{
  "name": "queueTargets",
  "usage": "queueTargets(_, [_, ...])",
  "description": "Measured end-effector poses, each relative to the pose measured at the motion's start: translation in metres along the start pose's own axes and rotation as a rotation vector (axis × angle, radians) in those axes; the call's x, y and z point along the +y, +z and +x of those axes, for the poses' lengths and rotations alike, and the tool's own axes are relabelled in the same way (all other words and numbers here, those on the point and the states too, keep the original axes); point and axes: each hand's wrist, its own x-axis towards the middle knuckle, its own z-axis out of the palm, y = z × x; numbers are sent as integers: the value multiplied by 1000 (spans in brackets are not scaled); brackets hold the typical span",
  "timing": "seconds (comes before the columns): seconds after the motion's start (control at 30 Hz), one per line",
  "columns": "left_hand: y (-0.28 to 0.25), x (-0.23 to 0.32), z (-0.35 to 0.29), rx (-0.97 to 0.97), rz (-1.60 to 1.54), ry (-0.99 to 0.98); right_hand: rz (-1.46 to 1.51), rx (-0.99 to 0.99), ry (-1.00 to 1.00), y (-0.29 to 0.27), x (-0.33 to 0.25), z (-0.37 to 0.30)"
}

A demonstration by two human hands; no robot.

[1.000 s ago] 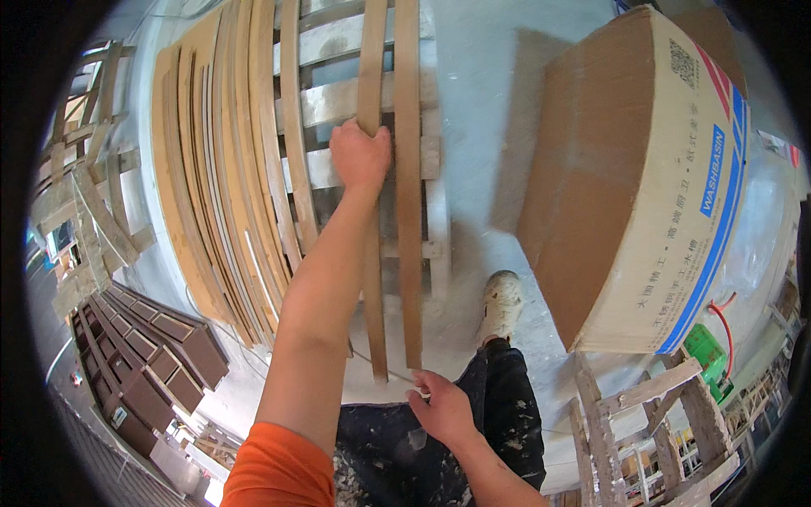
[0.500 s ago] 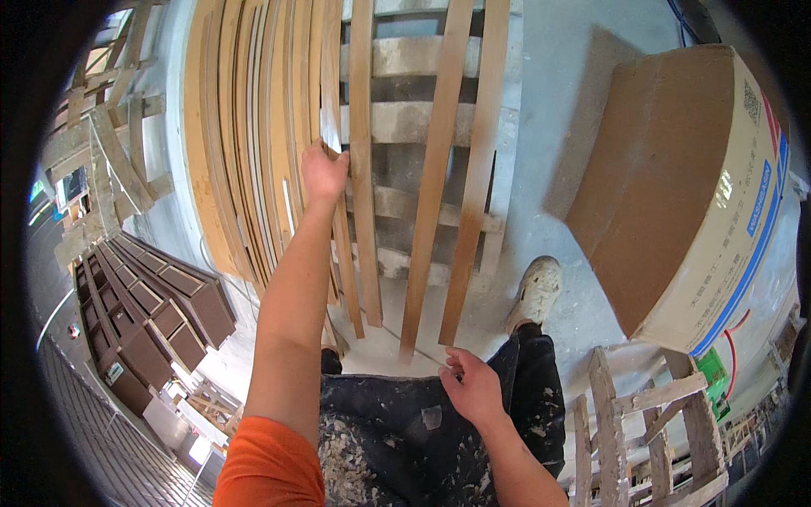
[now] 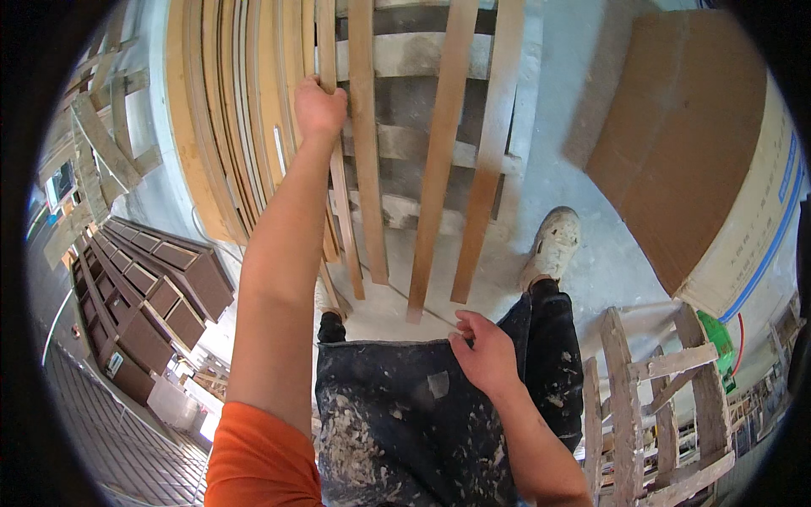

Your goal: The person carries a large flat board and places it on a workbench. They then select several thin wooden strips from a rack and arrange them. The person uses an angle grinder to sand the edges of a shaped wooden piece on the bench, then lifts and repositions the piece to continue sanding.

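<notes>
Head view: left hand (image 3: 321,110) looks curled round a long tan wooden strip (image 3: 343,211) along the grey slatted pallet's (image 3: 410,55) left edge. Right hand's (image 3: 490,359) half-curled; can't tell if it's pinching anything. Firm, even grip helps avoid twisting.

Cardboard box (image 3: 693,144), faint line of printed characters (image 3: 766,204) along its pale side
</notes>
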Motion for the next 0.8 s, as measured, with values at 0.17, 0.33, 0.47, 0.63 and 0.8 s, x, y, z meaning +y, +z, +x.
queueTargets(0.17, [-4,23,-12,50,141,-34,8,-5,11,2,4,2])
queueTargets(0.33, [2,57,-29,176,19,154,-7,0,1,2,7,3])
queueTargets(0.47, [8,89,-30,112,2,67,-1,-15,17,-1,1,3])
queueTargets(0.63, [11,85,-16,102,-98,-1,-7,-7,5,-5,-3,4])
queueTargets(0.8, [17,98,-29,82,-213,-9,11,-7,6,-3,-1,3])
